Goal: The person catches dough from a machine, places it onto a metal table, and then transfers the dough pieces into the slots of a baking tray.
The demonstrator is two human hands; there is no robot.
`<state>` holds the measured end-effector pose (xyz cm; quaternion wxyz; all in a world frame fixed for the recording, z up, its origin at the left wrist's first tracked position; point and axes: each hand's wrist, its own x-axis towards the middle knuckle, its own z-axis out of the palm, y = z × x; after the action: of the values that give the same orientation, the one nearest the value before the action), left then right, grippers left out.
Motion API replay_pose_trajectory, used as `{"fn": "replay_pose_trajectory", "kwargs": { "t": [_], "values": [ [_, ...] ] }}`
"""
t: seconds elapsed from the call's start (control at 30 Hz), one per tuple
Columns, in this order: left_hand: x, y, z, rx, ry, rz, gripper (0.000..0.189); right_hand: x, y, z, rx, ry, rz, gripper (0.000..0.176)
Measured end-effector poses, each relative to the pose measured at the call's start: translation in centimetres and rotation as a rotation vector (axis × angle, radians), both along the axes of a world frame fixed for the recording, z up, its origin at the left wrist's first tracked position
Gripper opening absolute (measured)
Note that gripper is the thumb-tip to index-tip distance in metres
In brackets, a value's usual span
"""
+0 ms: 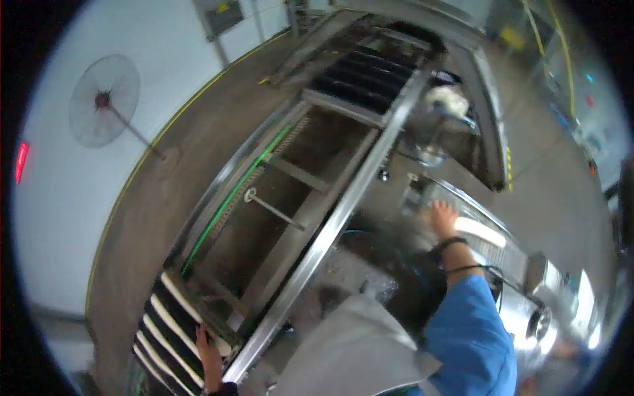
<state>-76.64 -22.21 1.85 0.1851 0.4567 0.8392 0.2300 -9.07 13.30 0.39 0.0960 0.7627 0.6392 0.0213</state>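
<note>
My left hand (209,360) is over the right end of the topmost long white strip, which looks like dough (177,295). Its fingers look stretched out, though blur hides their exact contact with the strip. Several such pale strips lie side by side in the dark grooves of a black tray (158,330). My right hand (445,221) reaches forward over a metal conveyor (515,264), fingers apart and nothing in them. Just right of it, another long white strip (481,231) lies on the conveyor.
A steel-railed line (330,228) runs away from me, with a rod (277,210) across its open frame. Farther along sit dark grooved trays (363,76). Beside them is a blurred figure with a white-topped head (448,102). A round fan (104,100) stands by the left wall.
</note>
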Motion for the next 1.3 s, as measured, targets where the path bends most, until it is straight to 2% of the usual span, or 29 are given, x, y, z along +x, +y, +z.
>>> {"fn": "replay_pose_trajectory", "kwargs": {
  "t": [0.07,0.13,0.2,0.23,0.3,0.33,0.4,0.47,0.53,0.6,0.67,0.73,0.8,0.83,0.9,0.93,0.97,1.0,1.03,1.07,1.13,1.17,1.2,1.23,1.27,1.3],
  "values": [
    [-0.8,0.2,-1.2,-0.061,-0.009,-0.025,0.06,0.5,0.3,-1.9,-0.105,-0.058,0.067,0.034],
    [-1.8,0.4,-1.5,-0.087,-0.009,-0.025,0.058,0.9,-0.3,-3.7,-0.033,0.002,0.045,0.03],
    [-2.6,1.5,-1.6,-0.105,0.006,-0.037,0.057,-1.4,-1.8,-0.6,0.032,0.176,-0.072,0.033],
    [-2.5,2.4,-1.5,-0.108,0.03,-0.035,0.056,-0.8,-1.9,-1.5,0.129,0.271,-0.094,0.036],
    [-2.7,4.3,-1.6,-0.1,0.054,-0.043,0.054,-1.0,-2.9,-0.2,0.329,0.582,-0.242,0.045],
    [-2.1,4.6,-0.9,-0.081,0.07,-0.046,0.054,2.4,-3.7,-0.6,0.406,0.726,-0.279,0.045],
    [-2.3,6.8,-0.8,-0.058,0.091,-0.067,0.052,5.1,-7.0,1.6,0.622,1.49,-0.214,0.042],
    [-2.5,8.5,-0.8,-0.021,0.104,-0.08,0.051,7.0,-10.8,5.9,0.787,1.668,-0.526,0.041],
    [-3.3,10.6,-1.3,0.019,0.102,-0.096,0.049,9.6,-17.3,9.3,1.187,1.812,-0.614,0.044],
    [-3.6,12.6,-0.8,0.074,0.106,-0.115,0.048,11.6,-23.2,11.0,1.472,1.811,-0.565,0.044],
    [-3.8,14.7,-0.2,0.129,0.094,-0.135,0.046,14.8,-30.1,9.4,1.681,1.892,-0.598,0.04],
    [-4.3,17.0,0.2,0.191,0.057,-0.159,0.045,13.5,-36.1,10.0,1.921,1.759,-0.818,0.035],
    [-5.3,19.2,0.7,0.249,-0.034,-0.191,0.043,15.6,-44.4,5.5,2.077,1.852,-0.938,0.032],
    [-6.2,20.3,0.4,0.279,-0.121,-0.208,0.043,15.5,-48.4,2.5,2.006,1.486,-0.873,0.032],
    [-8.0,23.4,-0.3,0.319,-0.536,-0.256,0.041,14.4,-56.5,-3.6,1.565,0.586,-0.972,0.033],
    [-7.5,24.8,0.0,0.324,-0.678,-0.288,0.041,12.6,-58.5,-4.1,1.168,0.074,-1.059,0.035],
    [-6.3,25.8,-0.6,0.351,-0.477,-0.369,0.041,10.5,-60.4,-4.7,1.019,0.049,-1.214,0.038],
    [-3.1,26.4,0.3,0.386,-0.269,-0.429,0.041,7.5,-60.6,-2.8,0.862,0.025,-1.358,0.04],
    [1.3,26.6,1.5,0.442,0.141,-0.541,0.041,6.5,-62.5,-4.5,0.995,0.222,-1.436,0.043],
    [4.9,26.5,2.7,0.444,0.145,-0.55,0.041,5.8,-64.1,-6.8,1.129,0.43,-1.505,0.046],
    [10.8,26.2,4.4,0.285,0.005,-0.558,0.042,5.0,-65.9,-10.7,1.258,0.106,-1.594,0.044],
    [12.3,26.6,4.0,0.284,0.012,-0.566,0.042,4.3,-64.6,-9.3,1.27,-0.041,-1.622,0.032],
    [13.7,27.2,2.9,0.262,-0.085,-0.589,0.044,4.1,-64.9,-8.1,1.266,-0.037,-1.637,0.032],
    [15.6,28.0,2.0,0.243,-0.189,-0.611,0.045,4.4,-65.1,-7.1,1.319,0.146,-1.539,0.033],
    [18.1,28.3,2.2,0.246,-0.186,-0.617,0.045,5.2,-65.3,-5.5,1.361,0.327,-1.426,0.034],
    [21.2,28.7,2.5,0.217,-0.193,-0.692,0.044,6.3,-64.0,-2.5,1.823,0.787,-1.307,0.035]
  ]
}}
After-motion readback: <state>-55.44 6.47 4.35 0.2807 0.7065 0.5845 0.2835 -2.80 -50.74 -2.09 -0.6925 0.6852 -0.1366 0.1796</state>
